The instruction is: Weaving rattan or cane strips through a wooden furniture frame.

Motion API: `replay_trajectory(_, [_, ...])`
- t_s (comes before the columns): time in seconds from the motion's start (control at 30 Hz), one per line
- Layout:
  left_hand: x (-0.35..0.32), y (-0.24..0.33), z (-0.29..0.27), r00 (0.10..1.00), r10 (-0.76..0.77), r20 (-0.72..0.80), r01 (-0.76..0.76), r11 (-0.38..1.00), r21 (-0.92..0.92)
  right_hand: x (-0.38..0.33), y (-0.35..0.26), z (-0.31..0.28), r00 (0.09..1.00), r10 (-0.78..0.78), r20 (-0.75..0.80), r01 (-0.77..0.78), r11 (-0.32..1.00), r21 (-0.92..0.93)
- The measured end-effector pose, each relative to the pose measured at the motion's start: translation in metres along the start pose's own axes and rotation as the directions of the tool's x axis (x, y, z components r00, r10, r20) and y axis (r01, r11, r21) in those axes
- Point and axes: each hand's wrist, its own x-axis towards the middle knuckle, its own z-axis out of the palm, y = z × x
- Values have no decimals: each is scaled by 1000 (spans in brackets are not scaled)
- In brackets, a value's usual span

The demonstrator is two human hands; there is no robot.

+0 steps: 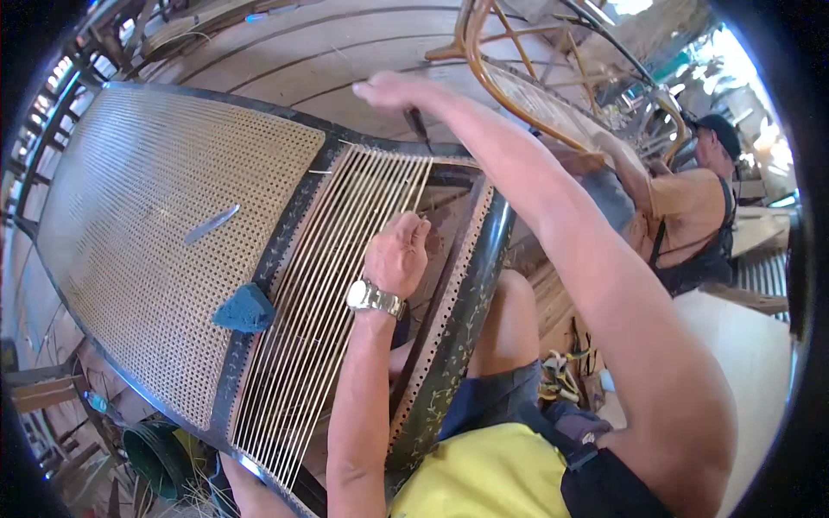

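A dark wooden frame [476, 347] with small holes along its edges lies across my lap. Light cane strands [321, 250] run side by side over its open section. My left hand [397, 256], with a metal watch on the wrist, is closed over the right-hand strands, and the outermost strand runs into its curled fingers. My right hand [390, 91] is raised past the frame's far edge, fingers drawn together; what they hold, if anything, cannot be made out. Just below it, a dark-handled tool [418, 128] stands upright at a hole in the far rail.
Finished cane webbing [164, 173] fills the frame's left section; a knife [211, 223] and a blue sponge-like block [245, 309] lie on it. A co-worker [704, 194] sits at right beside a curved wooden chair frame [518, 104]. A dark green bucket [160, 457] stands lower left.
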Motion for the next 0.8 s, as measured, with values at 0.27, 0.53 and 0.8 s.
replay_trajectory(0.27, [-21,4,-20,996,-63,-69,49,981,-188,-79,-1,-60,932,325,-159,-130,711,691])
replay_trajectory(0.53, [-42,11,-28,925,-296,-236,176,888,-425,-169,-179,-29,969,-232,88,120,749,652])
replay_trajectory(0.8, [-54,21,-35,661,-696,279,738,538,-406,-124,-354,123,609,-575,547,532,807,257])
